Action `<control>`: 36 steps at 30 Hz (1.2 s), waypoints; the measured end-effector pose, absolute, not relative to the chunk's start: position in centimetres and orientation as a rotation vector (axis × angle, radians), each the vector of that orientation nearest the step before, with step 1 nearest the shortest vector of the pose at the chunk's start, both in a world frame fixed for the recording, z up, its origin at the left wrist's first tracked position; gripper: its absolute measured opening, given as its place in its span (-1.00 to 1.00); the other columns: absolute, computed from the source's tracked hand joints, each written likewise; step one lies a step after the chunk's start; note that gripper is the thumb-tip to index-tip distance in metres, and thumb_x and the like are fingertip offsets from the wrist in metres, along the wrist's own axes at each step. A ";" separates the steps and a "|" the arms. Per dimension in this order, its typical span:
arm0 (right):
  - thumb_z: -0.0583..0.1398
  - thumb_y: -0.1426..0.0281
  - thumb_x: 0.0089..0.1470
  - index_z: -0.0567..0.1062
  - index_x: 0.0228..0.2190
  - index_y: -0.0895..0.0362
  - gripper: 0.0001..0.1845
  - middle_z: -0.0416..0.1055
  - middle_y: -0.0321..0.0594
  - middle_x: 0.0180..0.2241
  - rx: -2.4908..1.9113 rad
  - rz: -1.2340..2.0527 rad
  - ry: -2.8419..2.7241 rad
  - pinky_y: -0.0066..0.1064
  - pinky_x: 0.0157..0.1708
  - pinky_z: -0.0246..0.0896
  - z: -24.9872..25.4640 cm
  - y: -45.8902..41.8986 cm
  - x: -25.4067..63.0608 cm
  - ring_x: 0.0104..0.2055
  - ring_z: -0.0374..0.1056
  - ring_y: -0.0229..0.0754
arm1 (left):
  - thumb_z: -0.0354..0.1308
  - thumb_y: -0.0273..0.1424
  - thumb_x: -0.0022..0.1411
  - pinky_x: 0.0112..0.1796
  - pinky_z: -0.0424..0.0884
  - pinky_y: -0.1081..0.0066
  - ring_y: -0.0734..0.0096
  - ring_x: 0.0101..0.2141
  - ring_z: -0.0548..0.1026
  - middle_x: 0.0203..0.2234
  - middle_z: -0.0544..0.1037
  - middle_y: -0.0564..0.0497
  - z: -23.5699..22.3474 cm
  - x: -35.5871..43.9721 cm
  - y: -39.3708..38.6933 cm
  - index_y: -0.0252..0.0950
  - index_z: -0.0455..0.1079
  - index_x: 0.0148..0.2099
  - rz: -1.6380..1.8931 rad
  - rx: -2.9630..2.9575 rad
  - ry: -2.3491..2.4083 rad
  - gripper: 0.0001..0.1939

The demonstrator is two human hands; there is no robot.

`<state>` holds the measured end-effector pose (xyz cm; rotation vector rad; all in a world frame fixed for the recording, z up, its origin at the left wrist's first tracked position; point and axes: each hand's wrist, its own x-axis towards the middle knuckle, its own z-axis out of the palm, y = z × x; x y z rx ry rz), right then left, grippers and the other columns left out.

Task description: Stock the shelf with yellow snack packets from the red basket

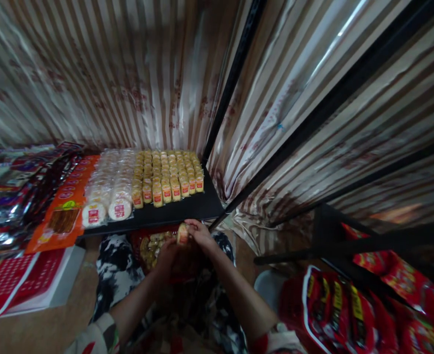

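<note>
**Wrapped Cake Held Up Over a Red Box**

We had the wrapped cake [182,234] just below the front edge of the black shelf [191,208], over a red box [135,242] of similar small packets [153,248]. Our right hand [201,235] grasped it at its upper right side, fingers closed on the wrapper. Our left hand [167,254] was at its lower left edge, fingers bent; we could not tell whether that grip was clenched on it or only resting there.

On the shelf, near its right end, the yellow cakes [167,191] stood in close rows, red labels to the front. Just left of them we had two rows of round white crackers [119,209] in clear wrap, then orange packets [65,220], then dark shiny packets [36,196], blurred towards the edge of view. A striped curtain [146,73] hung behind. Well apart on our right, red packets [353,307] filled a white-rimmed basket [306,295].
</note>
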<state>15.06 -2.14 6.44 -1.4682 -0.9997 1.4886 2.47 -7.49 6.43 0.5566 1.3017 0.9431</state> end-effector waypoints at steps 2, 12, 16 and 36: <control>0.25 0.25 -0.17 0.41 -0.20 0.15 -0.55 0.39 -0.37 -0.56 -1.418 1.465 -0.962 -0.54 -0.58 0.16 7.2 -2.0 15.1 -0.58 0.30 -0.34 | 0.21 -0.39 -0.17 -0.36 0.43 0.39 0.39 -0.45 0.52 -0.48 0.56 0.03 7.4 2.6 -7.0 -0.30 0.39 -0.27 1.003 0.476 1.209 -0.69; 0.25 0.25 -0.22 0.40 -0.33 0.12 -0.66 0.48 -0.23 -0.39 -1.314 1.367 -1.116 -0.33 -0.26 0.33 7.8 -1.6 14.9 -0.33 0.43 -0.17 | 0.28 -0.33 -0.14 -0.34 0.40 0.47 0.42 -0.34 0.50 -0.36 0.54 -0.04 9.2 3.3 -3.5 -0.33 0.38 -0.23 1.143 0.549 1.239 -0.64; 0.16 0.30 -0.13 0.40 -0.30 0.12 -0.73 0.47 -0.22 -0.38 -1.328 1.248 -1.184 -0.34 -0.26 0.34 7.7 -0.2 15.5 -0.32 0.42 -0.17 | 0.22 -0.41 -0.09 -0.41 0.38 0.47 0.44 -0.40 0.47 -0.36 0.52 -0.03 9.3 4.3 -1.2 -0.32 0.39 -0.22 1.082 0.660 1.345 -0.70; 0.12 0.48 -0.05 0.34 -0.09 0.11 -0.59 0.40 -0.18 -0.24 -1.374 0.852 -1.635 -0.36 -0.24 0.32 8.9 3.6 3.8 -0.26 0.35 -0.20 | 0.05 -0.15 0.05 -0.18 0.37 0.21 0.25 -0.29 0.44 -0.27 0.47 -0.13 7.2 -6.1 1.2 -0.38 0.36 -0.11 1.374 1.107 1.914 -0.55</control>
